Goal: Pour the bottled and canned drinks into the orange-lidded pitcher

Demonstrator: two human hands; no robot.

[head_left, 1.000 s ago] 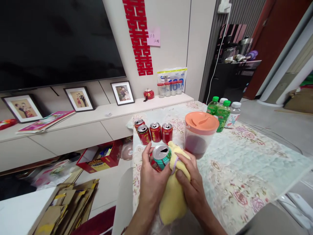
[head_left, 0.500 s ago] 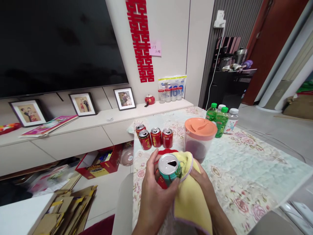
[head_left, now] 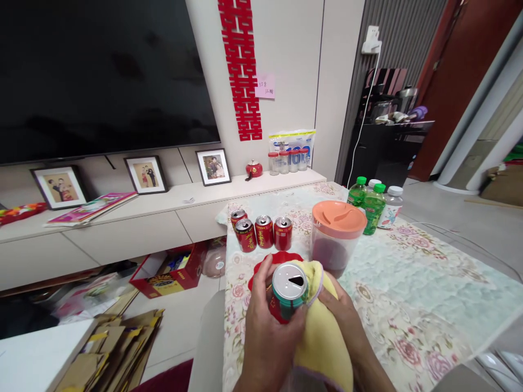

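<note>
A green and red drink can (head_left: 288, 283) with an opened top is gripped in my left hand (head_left: 267, 332), its fingers wrapped round the side. My right hand (head_left: 343, 307) holds a yellow cloth (head_left: 324, 337) with a purple edge, pressed against the can's right side. Beneath and beyond the can, a red scalloped plate (head_left: 257, 267) partly shows on the table. Several red cans (head_left: 264, 233) stand together just past it. To their right is a clear container with an orange lid (head_left: 339, 218) and dark contents.
Green-capped bottles (head_left: 373, 209) and white-capped ones (head_left: 391, 209) stand at the table's right. A flowered cloth (head_left: 392, 294) covers the table. Behind runs a white cabinet (head_left: 163, 215) with framed photos (head_left: 213, 167) and red-lidded jars (head_left: 284, 163). On the floor at left lie a red box (head_left: 171, 272) and flattened cardboard (head_left: 118, 348).
The view has shifted slightly. The can has turned a little, its opening now further right, and more of the red plate shows. Both hands keep their hold.
</note>
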